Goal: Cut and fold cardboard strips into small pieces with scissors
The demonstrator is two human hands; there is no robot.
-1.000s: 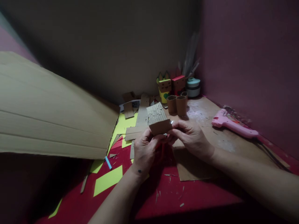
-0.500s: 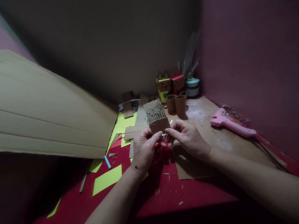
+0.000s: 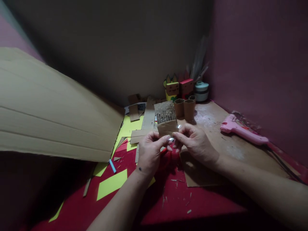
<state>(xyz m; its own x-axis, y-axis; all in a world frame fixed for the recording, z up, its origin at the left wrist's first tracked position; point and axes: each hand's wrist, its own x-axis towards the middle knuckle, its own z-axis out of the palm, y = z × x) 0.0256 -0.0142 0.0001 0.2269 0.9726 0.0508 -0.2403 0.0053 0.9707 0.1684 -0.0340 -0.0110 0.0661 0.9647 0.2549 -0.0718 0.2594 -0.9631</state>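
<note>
Between my hands is a small piece of cardboard (image 3: 166, 116), held up off the table. Its upper part shows torn, bare corrugated ridges, while a smooth brown layer covers the lower part. My left hand (image 3: 152, 148) pinches the lower left edge with thumb and fingers. At the lower right corner, the thumb and fingers of my right hand (image 3: 192, 139) grip the same piece. Something shiny shows by the right fingers, too small to make out. Just below the hands lies something red (image 3: 164, 150), partly hidden by them.
A pink glue gun (image 3: 243, 130) lies on a cardboard sheet (image 3: 231, 160) at right. Cardboard tubes (image 3: 189, 110), two decorated figures (image 3: 172, 89) and a lidded pale-blue pot (image 3: 201, 91) stand behind. Yellow paper (image 3: 112, 184) and scraps lie left, beside a large cardboard panel (image 3: 57, 118).
The view has shifted slightly, so most things sit a little further right. The cardboard piece stands a little more upright; both hands keep their pinch on it.
</note>
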